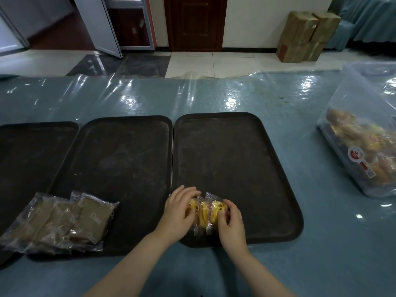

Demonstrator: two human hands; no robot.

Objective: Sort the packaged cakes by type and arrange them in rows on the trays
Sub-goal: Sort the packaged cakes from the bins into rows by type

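Three black trays lie side by side on the table. On the right tray [235,146], at its near left corner, stand three yellow packaged cakes [204,213] in a tight row. My left hand [179,213] presses against the row's left end with fingers laid over the first pack. My right hand [230,224] holds the right-hand pack, fingers curled round it. Several brown packaged cakes [62,221] overlap in a row at the near left of the middle tray [128,155]. The left tray [27,151] shows only in part.
A clear plastic bin [364,133] holding several more packaged cakes stands at the table's right edge. The table [300,264] has a shiny blue plastic cover. Cardboard boxes [304,35] and doors stand beyond the far edge.
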